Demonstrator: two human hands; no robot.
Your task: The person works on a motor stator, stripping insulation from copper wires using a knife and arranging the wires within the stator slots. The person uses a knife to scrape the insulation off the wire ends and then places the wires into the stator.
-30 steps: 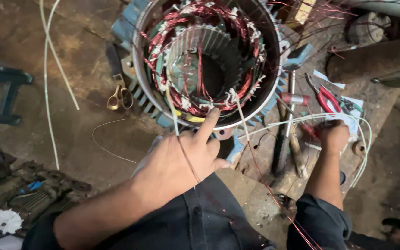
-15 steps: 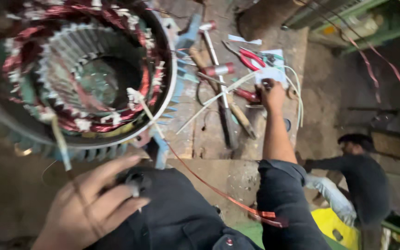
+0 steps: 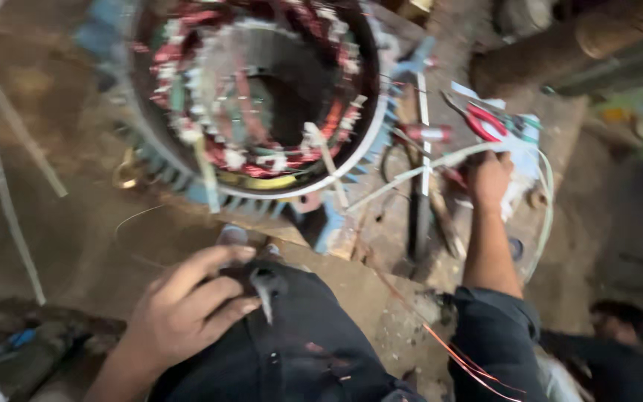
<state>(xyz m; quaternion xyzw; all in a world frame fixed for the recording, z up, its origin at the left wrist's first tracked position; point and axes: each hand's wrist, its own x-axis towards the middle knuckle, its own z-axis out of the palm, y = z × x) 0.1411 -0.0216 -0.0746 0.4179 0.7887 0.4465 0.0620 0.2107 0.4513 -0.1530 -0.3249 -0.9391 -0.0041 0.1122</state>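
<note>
Since half a sec ago our view swings back left: the stator (image 3: 262, 97) sits centre-top again, and the left hand (image 3: 187, 313) has come down off it to rest on our dark trouser knee (image 3: 292, 350), fingers loosely spread, holding nothing we can see. The right hand (image 3: 489, 179) stays out among the tools, as it was a sec ago, closed round a white sleeve (image 3: 411, 173) that runs back toward the stator rim.

We're mid-rewind by the look of it: red-brown coils (image 3: 254, 160) sit in the slots, white strips stick out of the ring, and thin copper wire (image 3: 455, 357) trails past the right knee. We judge the step in hand is fetching or feeding that sleeve. The next move likely needs the left hand back on the rim to steady the winding while the right brings the sleeve in, w/o snagging the loose wire.

Red pliers (image 3: 485, 119) lie just above the right hand, a red-tipped tool (image 3: 429, 132) beside them, on a worn bench (image 3: 388, 223).

Hard to read: motion blur smears the stator, so slot detail and coil ends are unclear. The top of the stator is cut off. What the right fingers pinch besides the sleeve, can't tell. A second person (image 3: 619, 327) shows lower right, mostly dark.
</note>
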